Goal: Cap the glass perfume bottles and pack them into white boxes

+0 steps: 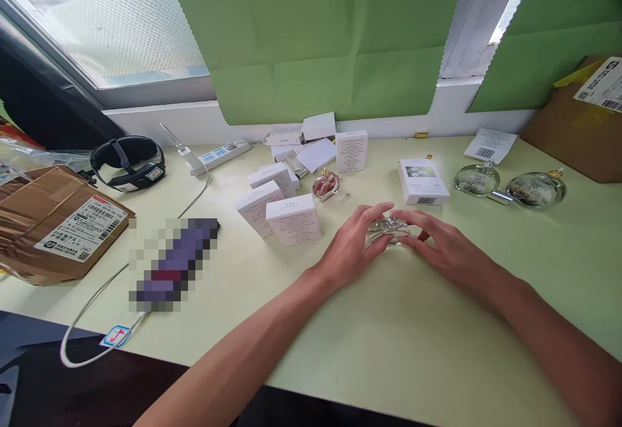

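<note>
- Left hand (350,250) and right hand (444,247), fingers curled, together clasp a clear glass bottle (387,230) mid-surface (413,343).
- White boxes (293,218), closed, stand nearer the far edge.

On the pale green surface (413,349), a clear glass bottle (387,229) sits mid-scene between the left hand (352,249) and right hand (444,249). Left of it stands a cluster of white cardboard boxes (279,203); farther back, a small red glass bottle (326,184). Far right lie two round clear glass bottles (510,184). At the far left edge lies a brown cardboard parcel (53,226), with a black headband (127,162) behind it.
</note>
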`<state>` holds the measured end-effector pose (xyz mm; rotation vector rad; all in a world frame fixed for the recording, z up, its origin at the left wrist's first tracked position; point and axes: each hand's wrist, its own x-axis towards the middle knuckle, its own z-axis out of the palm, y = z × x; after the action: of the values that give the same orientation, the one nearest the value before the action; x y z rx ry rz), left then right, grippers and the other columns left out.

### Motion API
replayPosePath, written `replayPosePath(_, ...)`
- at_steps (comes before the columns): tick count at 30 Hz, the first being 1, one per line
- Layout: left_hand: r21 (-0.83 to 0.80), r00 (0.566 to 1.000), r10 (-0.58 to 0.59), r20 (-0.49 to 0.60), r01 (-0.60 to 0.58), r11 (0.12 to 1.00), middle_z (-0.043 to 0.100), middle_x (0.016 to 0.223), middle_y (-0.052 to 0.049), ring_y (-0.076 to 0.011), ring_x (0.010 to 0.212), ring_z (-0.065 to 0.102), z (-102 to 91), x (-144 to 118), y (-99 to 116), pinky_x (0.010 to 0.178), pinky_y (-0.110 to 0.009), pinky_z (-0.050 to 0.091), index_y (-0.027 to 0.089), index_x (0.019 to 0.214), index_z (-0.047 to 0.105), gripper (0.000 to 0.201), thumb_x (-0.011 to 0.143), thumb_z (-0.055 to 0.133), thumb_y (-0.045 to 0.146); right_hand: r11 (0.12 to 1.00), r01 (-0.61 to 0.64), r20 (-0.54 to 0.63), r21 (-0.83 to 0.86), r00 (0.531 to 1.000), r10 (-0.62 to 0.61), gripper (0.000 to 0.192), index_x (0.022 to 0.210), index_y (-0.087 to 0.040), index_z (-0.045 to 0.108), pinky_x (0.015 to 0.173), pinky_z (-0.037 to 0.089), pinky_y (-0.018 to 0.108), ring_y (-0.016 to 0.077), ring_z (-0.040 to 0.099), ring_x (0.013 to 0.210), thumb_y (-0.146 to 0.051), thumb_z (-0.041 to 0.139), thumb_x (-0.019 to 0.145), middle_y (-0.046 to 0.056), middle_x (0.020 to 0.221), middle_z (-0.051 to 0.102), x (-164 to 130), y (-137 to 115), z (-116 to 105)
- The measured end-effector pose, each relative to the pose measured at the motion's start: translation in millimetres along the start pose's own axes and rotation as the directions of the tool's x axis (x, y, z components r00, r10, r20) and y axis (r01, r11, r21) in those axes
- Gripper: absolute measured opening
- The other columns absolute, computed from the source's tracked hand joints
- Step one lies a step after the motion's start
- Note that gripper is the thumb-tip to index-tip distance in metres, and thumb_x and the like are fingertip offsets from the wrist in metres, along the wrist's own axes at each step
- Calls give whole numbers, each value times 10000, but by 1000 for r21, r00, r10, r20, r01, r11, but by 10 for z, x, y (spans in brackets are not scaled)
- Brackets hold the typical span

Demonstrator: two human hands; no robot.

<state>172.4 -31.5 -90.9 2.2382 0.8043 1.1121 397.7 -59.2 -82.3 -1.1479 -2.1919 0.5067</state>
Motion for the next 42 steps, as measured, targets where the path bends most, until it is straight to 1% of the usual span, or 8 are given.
replayPosePath(3,9,1000,-2,6,2,1000,581,1268,-65,-229,1173,603,-17,7,4,984,-414,522,367,1455,372,490,998,537,309,1000,11,-13,-2,1000,-11,524,1512,-451,348,752,567,366,172,698,780,-324,487,1022,31,1409,597,12,-11,9)
replayPosePath(10,16,998,-2,67,1,1000,542,1306,-69,-222,1210,588,-60,20,33,1038,-409,507,343,1452,409,434,1025,476,305,1000,28,-30,14,999,-27,563,1538,-445,316,798,566,372,211,707,957,-305,487,1021,32,1490,540,23,33,43)
replayPosePath(14,2,997,29,66,-29,1000,550,1269,-71,-216,1182,591,-57,22,4,1018,-407,517,341,1453,408,440,1022,486,299,999,40,-32,11,999,-40,558,1538,-439,311,807,565,369,212,691,994,-298,479,1025,39,1487,539,34,63,57)
replayPosePath(19,-3,997,36,67,-36,999,550,1231,-73,-217,1148,599,-52,27,-28,995,-413,530,345,1442,413,431,1019,492,317,999,48,-40,10,998,-47,526,1517,-435,342,776,566,362,210,684,955,-298,470,1026,43,1389,603,37,71,74)
replayPosePath(22,-10,997,45,62,-45,999,548,1227,-74,-215,1147,597,-53,29,-30,993,-406,530,341,1439,419,429,1017,492,317,998,57,-49,24,997,-56,533,1519,-441,337,748,569,356,208,676,951,-287,467,1025,45,1392,597,37,95,93)
replayPosePath(30,-17,998,30,50,-29,999,553,1222,-72,-220,1146,599,-42,28,-34,994,-423,530,342,1426,438,409,1021,486,319,996,70,-62,59,996,-67,534,1518,-443,351,810,586,377,244,649,1144,-286,468,1022,34,1436,576,49,130,113)
replayPosePath(36,-30,998,47,46,-46,998,548,1207,-73,-205,1144,586,-47,35,-22,996,-398,521,314,1425,448,410,1018,493,289,995,50,-71,89,997,-44,509,1504,-429,389,802,602,369,250,632,1195,-304,479,1019,35,1444,571,40,145,125)
replayPosePath(42,-34,999,20,39,-19,999,561,1204,-76,-227,1136,600,-42,37,-18,983,-436,526,325,1406,464,391,1016,491,323,993,30,-76,116,997,-21,477,1484,-402,434,802,614,390,265,637,1187,-327,475,1015,52,1418,591,49,145,139)
